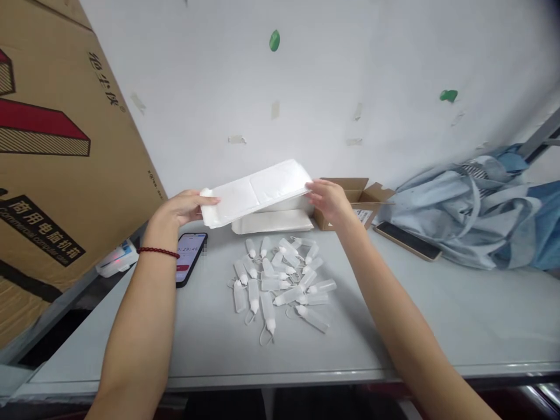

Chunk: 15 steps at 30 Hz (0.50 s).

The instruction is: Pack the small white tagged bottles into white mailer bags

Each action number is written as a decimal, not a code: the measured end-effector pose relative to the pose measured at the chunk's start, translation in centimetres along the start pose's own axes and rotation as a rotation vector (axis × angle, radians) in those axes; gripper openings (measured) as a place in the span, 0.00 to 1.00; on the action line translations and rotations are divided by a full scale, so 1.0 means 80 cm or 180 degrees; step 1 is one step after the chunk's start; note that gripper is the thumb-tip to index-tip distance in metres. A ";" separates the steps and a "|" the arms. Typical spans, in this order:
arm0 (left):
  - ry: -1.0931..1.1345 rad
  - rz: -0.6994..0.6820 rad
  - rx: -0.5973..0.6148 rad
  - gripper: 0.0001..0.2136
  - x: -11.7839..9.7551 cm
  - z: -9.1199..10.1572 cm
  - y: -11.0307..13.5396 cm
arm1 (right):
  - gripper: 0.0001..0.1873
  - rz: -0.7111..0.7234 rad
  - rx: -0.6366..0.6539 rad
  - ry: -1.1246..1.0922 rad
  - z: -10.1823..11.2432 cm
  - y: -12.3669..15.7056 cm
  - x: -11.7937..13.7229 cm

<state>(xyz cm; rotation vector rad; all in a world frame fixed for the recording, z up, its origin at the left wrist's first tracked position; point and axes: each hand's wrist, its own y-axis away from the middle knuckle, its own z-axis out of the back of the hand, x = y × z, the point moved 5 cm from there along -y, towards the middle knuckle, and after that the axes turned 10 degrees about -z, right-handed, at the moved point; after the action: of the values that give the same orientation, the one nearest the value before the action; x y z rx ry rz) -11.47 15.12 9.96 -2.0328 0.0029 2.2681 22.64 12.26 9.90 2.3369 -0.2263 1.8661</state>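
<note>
A long, flat white packet (258, 191) with a creased, shiny surface is held up slantwise above the table, its right end higher. My left hand (186, 205) grips its left end, thumb on top and the other fingers underneath. At the right end my right hand (328, 198) pinches the edge; its fingertips are partly hidden and slightly blurred. Below and behind lies a second white packet (275, 222), partly covered by the first. Several small translucent squeeze bottles (268, 309) with white tips and attached loops are scattered over the table in front of me.
A phone (189, 259) showing a timer lies left of the bottles. Behind my right hand stands an open cardboard box (359, 201). A dark phone (408, 240) and blue-grey cloth (464, 216) lie to the right. A large carton (65, 175) leans in at left.
</note>
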 end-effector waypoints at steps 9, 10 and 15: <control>-0.0269 0.0393 -0.0446 0.18 0.058 0.006 -0.021 | 0.10 -0.1030 0.0630 0.2399 -0.016 0.009 -0.044; -0.0270 0.0346 -0.0474 0.17 0.064 -0.001 -0.024 | 0.10 -0.1065 0.0550 0.2528 -0.014 0.006 -0.047; -0.0259 -0.0037 -0.0566 0.17 0.072 -0.035 -0.033 | 0.13 -0.1035 0.0182 0.2934 0.005 -0.013 -0.055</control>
<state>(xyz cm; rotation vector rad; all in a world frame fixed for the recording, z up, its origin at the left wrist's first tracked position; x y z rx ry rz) -9.14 18.00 4.10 -2.0120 -0.2235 2.4211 22.28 13.34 5.51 1.2060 0.2939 2.5059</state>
